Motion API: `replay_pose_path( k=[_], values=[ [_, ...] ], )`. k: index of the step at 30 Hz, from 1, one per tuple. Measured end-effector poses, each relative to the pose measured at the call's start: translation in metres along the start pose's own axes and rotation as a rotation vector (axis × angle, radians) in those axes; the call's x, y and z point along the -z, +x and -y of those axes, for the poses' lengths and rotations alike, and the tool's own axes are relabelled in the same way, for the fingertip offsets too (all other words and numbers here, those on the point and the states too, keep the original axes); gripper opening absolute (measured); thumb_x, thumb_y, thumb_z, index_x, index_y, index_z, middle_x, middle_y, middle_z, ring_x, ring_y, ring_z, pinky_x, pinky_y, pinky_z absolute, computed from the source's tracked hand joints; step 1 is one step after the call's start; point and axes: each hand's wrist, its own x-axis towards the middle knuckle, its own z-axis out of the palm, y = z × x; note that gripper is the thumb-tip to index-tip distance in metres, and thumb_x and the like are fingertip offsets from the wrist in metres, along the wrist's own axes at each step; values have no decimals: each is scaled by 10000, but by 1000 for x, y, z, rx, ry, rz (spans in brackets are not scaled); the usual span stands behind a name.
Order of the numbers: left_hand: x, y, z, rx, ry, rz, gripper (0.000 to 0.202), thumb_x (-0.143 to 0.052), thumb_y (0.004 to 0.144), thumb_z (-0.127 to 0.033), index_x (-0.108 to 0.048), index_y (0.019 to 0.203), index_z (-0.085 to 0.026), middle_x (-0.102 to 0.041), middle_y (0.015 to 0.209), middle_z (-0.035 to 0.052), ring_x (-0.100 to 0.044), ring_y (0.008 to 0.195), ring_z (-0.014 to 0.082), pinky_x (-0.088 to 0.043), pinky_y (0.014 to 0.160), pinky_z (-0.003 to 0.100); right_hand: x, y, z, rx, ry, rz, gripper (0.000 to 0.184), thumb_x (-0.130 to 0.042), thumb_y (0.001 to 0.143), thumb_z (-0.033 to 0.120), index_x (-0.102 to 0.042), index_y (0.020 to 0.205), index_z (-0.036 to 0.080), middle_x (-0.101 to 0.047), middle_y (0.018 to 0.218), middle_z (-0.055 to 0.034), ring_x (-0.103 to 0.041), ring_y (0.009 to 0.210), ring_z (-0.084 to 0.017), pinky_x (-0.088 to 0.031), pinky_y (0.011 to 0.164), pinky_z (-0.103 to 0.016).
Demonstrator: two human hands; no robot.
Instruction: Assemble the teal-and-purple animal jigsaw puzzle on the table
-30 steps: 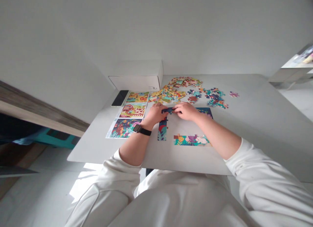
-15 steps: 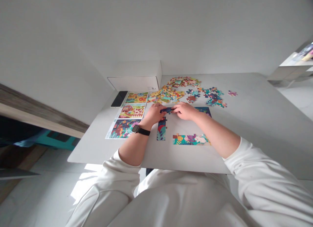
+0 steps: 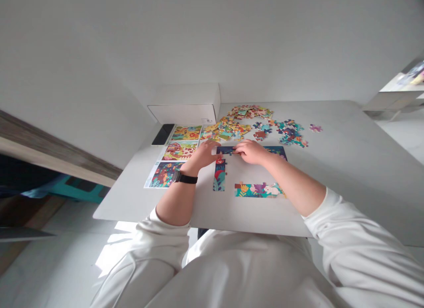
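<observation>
Both my hands rest at the far edge of a partly built jigsaw on a white table (image 3: 338, 175). My left hand (image 3: 202, 153), with a black watch on the wrist, lies beside the left end of a dark blue puzzle strip (image 3: 225, 150), its fingers curled; whether it grips anything I cannot make out. My right hand (image 3: 251, 150) presses with bent fingers on the strip's right end. A vertical assembled strip (image 3: 220, 174) runs down from the blue strip. A horizontal assembled strip (image 3: 259, 189) with flowers lies nearer me.
Loose puzzle pieces lie in heaps behind my hands: a yellow-orange heap (image 3: 225, 129) and a blue-teal heap (image 3: 289, 132). Three picture cards (image 3: 179, 150) line the table's left side, with a black phone (image 3: 163, 134) and a white box (image 3: 185, 104) beyond them.
My left hand has slid a little to the left, uncovering more of the dark blue strip. My right hand stays where it was.
</observation>
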Motion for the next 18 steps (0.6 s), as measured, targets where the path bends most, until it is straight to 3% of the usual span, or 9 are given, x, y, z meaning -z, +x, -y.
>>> replay_pose_path(
  k=[4, 8, 13, 18],
  values=[
    [10, -11, -1, 2, 96, 129, 519, -876, 826, -505, -733, 1231, -214, -715, 1288, 134, -685, 1214, 329, -549, 1086, 436, 0, 0, 0, 7, 9, -5, 454, -574, 931, 20, -873, 1196, 237, -797, 1378, -68, -701, 1282, -273, -513, 1166, -448],
    [13, -18, -8, 21, 154, 266, 593, -929, 748, -538, -713, 1203, -225, -707, 1216, 126, -715, 1079, 324, -576, 939, 389, 1, 0, 1, 10, 20, -15, 459, -572, 934, 26, -875, 1194, 252, -801, 1371, -63, -708, 1290, -260, -515, 1179, -450],
    [13, -22, -14, 51, 205, 334, 646, -941, 712, -560, -694, 1194, -209, -693, 1224, 151, -720, 1032, 342, -566, 901, 407, 1, 0, 1, 6, 26, -19, 471, -578, 927, 22, -875, 1204, 262, -799, 1376, -60, -710, 1301, -257, -515, 1189, -458],
    [14, -24, -14, 45, 207, 338, 622, -943, 699, -530, -701, 1193, -239, -694, 1209, 125, -719, 991, 317, -565, 876, 387, 2, 0, 2, 2, 25, -9, 468, -591, 931, 16, -873, 1209, 265, -798, 1377, -61, -709, 1309, -262, -514, 1189, -459]
  ],
)
